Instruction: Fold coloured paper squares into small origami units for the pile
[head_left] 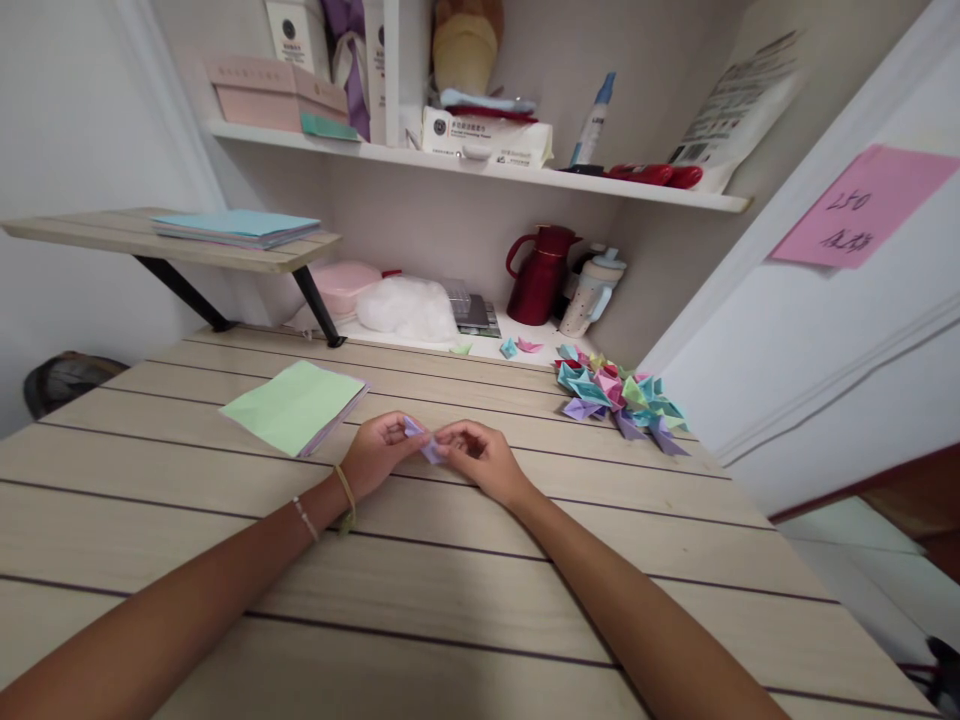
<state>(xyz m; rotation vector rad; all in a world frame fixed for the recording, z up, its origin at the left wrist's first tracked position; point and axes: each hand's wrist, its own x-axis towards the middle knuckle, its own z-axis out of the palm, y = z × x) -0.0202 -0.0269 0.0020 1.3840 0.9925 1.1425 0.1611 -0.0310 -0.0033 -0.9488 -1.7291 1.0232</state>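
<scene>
1. Pinching grips hold both ends of a small purple paper (433,453): the left hand (379,452) has its left end, the right hand (484,462) its right end.
2. Neither hand is spread; on each, the fingers curl in toward the thumb, their tips close together at the paper. How hard they press, I cannot tell.
3. Folded and partly hidden by the fingers, the paper sits between the two hands, over the middle of the table (420,610). Whether it touches the wood, I cannot tell.
4. On the left wrist are a yellow bracelet (346,487) and a beaded band (305,519).
5. Left of the hands and a little farther off lies a stack (296,405), green on top, with purple showing along its edge.
6. To the far right, well apart from the right hand, is a heap (619,395) of folded pieces in blue, purple, pink, green, yellow and red.
7. Beyond the table's far edge, a green piece (461,349), a blue piece (508,348) and a pink piece (529,347) lie on a white ledge.
8. Behind them stand a white bag (407,308) to the left, and a red jug (541,275) and a pale cup (592,292) to the right.
9. At far left, a raised board (90,232) bears a blue-topped pile (240,226).
10. Above, a shelf holds wipes (487,138) and a spray bottle (591,128).
</scene>
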